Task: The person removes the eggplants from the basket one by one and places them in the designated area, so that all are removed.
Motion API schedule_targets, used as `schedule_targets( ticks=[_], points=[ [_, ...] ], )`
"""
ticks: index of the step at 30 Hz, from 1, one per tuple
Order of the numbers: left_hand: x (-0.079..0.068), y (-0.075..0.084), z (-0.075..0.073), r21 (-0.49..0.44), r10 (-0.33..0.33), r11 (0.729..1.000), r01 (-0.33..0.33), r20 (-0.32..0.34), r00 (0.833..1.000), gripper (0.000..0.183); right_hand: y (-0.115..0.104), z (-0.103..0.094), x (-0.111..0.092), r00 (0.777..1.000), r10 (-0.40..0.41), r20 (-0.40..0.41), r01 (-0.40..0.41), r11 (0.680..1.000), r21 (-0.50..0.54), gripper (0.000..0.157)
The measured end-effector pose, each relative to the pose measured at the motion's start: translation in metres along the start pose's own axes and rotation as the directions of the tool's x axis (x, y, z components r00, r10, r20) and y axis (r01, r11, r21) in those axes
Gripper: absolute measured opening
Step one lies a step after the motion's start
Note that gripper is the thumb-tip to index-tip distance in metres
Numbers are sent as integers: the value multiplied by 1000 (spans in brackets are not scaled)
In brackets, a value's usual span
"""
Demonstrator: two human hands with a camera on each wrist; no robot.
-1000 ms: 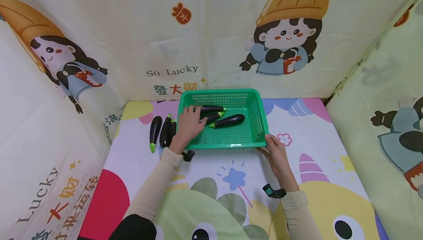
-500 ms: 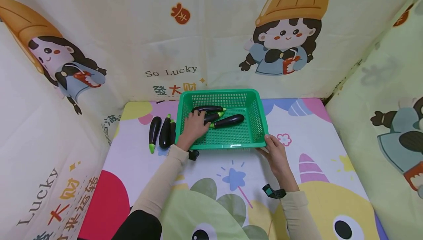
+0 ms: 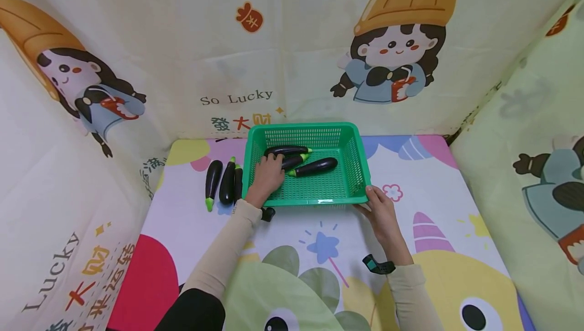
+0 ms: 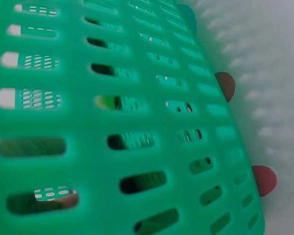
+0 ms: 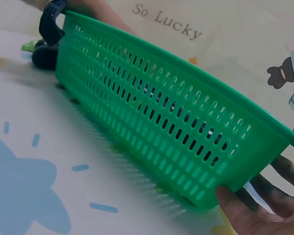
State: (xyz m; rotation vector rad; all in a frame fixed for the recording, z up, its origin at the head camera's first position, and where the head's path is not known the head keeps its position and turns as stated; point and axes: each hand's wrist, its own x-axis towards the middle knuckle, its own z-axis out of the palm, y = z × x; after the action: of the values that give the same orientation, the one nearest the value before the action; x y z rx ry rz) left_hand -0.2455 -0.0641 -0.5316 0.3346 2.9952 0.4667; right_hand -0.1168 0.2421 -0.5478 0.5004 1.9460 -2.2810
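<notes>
A green slotted plastic basket (image 3: 315, 201) stands on the table and holds three dark eggplants. My left hand (image 3: 266, 179) reaches over its front left side, fingers bent around the thick end of the middle eggplant (image 3: 293, 161), whose green stem end shows. Another eggplant (image 3: 287, 150) lies just behind it, and a third (image 3: 317, 167) lies to its right. The left wrist view is mostly basket wall (image 4: 78, 125), with dark and green patches through the slots. At the front right corner my right hand (image 3: 379, 209) grips the basket, thumb at the rim and fingers beneath.
Left of the basket, three more eggplants lie side by side: one at the outside (image 3: 213, 181), one in the middle (image 3: 227, 184) and one partly hidden (image 3: 238, 181) by the basket and left arm. A printed cloth wall (image 3: 296, 77) rises close behind the basket.
My left hand has shifted right and slightly toward me inside the basket, uncovering the back eggplant's thick end. Over the last half second its fingers drew in slightly. The right hand keeps its place.
</notes>
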Motion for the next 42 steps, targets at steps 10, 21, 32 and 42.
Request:
schedule_targets(
  ticks=[10,21,32,42],
  points=[
    [-4,0,0,0,14,1000,-14,-22,1000,42,0,0,0,1000,0,-6,0,1000,-6,63],
    [-16,-2,-8,-122,27,992,-34,-58,998,40,2,1,0,1000,13,-11,-13,1000,-3,65],
    [-16,-9,-10,-345,-14,938,21,23,1000,42,1,1,1,1000,10,-11,-10,1000,-7,64],
    [-18,-14,-12,-557,-11,829,48,69,998,43,2,0,2,1000,16,-1,-16,1000,1,65]
  ],
)
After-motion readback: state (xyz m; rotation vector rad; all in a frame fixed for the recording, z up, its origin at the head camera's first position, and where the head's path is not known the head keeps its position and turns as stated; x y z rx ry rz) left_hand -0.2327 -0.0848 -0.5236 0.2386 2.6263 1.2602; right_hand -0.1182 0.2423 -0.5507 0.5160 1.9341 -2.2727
